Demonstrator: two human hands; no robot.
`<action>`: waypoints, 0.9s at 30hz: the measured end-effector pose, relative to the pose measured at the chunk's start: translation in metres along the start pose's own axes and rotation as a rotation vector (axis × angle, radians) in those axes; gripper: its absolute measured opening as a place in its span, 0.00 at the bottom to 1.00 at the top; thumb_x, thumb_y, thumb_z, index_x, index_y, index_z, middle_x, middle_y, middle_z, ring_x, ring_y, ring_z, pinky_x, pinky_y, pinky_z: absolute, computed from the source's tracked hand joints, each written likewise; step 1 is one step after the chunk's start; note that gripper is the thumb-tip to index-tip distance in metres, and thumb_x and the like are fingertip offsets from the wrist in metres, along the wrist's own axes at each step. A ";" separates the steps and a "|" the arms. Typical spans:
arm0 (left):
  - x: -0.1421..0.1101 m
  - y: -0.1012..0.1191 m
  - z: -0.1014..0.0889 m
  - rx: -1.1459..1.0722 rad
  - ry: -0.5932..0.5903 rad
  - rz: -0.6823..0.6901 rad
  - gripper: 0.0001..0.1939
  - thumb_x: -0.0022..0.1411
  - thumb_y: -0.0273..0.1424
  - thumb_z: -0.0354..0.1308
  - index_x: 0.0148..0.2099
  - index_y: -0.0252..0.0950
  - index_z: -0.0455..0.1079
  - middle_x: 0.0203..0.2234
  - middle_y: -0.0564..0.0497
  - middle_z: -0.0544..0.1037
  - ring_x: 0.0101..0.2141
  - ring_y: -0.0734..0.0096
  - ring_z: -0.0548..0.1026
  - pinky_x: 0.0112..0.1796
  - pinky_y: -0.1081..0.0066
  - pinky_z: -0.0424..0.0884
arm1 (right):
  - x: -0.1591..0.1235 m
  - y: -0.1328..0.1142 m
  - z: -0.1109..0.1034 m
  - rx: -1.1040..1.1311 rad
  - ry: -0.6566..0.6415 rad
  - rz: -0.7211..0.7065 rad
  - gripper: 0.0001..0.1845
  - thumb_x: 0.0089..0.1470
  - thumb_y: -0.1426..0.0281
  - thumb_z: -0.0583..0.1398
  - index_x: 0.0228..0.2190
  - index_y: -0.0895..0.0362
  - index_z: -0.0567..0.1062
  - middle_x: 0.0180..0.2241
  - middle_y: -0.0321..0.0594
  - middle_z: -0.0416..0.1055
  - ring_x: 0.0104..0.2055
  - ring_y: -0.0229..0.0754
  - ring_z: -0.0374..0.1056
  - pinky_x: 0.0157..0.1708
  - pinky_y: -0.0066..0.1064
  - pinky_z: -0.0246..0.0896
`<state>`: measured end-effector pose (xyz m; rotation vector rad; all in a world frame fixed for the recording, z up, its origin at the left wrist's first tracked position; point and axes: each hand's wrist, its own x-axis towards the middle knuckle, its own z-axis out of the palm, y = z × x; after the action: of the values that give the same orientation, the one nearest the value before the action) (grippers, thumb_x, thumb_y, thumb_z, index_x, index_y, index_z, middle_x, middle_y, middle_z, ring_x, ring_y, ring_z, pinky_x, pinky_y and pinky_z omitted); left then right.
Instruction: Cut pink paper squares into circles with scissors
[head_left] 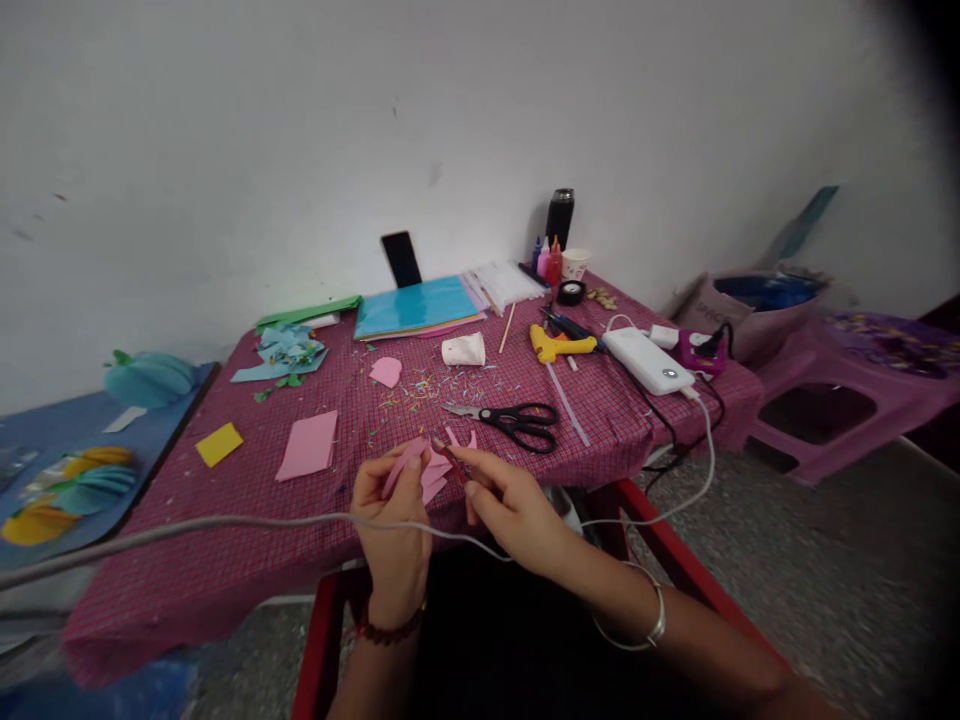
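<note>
My left hand (391, 525) is closed around a folded or curved piece of pink paper (407, 464) just over the table's front edge. Beside it my right hand (517, 508) pinches a thin dark red tool (452, 460), its tip close to the pink paper; its exact kind is too small to tell. More pink paper pieces lie under and between the hands, partly hidden. Just beyond them are black-handled scissors (517, 424), lying with their blades to the left. A rounded pink paper stack (386, 371) and a pink rectangular sheet stack (309, 446) rest further left.
The checked tablecloth (225, 530) carries a tipped paper cup (463, 350), paper shreds, a yellow glue gun (559, 344), a white power bank (649, 361) and yellow paper squares (219, 445). A white cable (247, 520) crosses in front of my hands. Behind stand a phone (402, 260) and a black flask (559, 216).
</note>
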<state>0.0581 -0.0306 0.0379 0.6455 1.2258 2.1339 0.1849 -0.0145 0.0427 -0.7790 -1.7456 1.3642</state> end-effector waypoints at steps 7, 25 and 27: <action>0.001 -0.004 -0.003 0.025 -0.020 0.093 0.09 0.50 0.25 0.66 0.29 0.35 0.67 0.33 0.52 0.79 0.35 0.72 0.78 0.42 0.68 0.73 | 0.005 0.005 0.002 0.004 -0.009 0.010 0.24 0.55 0.77 0.52 0.53 0.58 0.69 0.22 0.31 0.65 0.23 0.34 0.61 0.24 0.26 0.56; 0.009 0.004 -0.011 0.100 -0.030 -0.177 0.09 0.50 0.27 0.62 0.32 0.37 0.64 0.16 0.61 0.69 0.16 0.80 0.66 0.20 0.80 0.63 | 0.000 0.000 -0.021 -0.097 -0.066 0.002 0.25 0.59 0.75 0.51 0.58 0.57 0.63 0.23 0.32 0.67 0.23 0.34 0.62 0.24 0.26 0.57; 0.007 0.004 -0.013 0.141 -0.052 -0.169 0.06 0.52 0.28 0.60 0.32 0.37 0.64 0.18 0.60 0.69 0.17 0.81 0.66 0.21 0.80 0.62 | -0.001 -0.005 -0.021 -0.158 -0.089 -0.012 0.23 0.59 0.75 0.52 0.56 0.56 0.66 0.27 0.34 0.71 0.25 0.34 0.64 0.26 0.27 0.59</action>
<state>0.0431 -0.0351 0.0365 0.6297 1.3615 1.8934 0.2029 -0.0060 0.0501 -0.8020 -1.9432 1.2817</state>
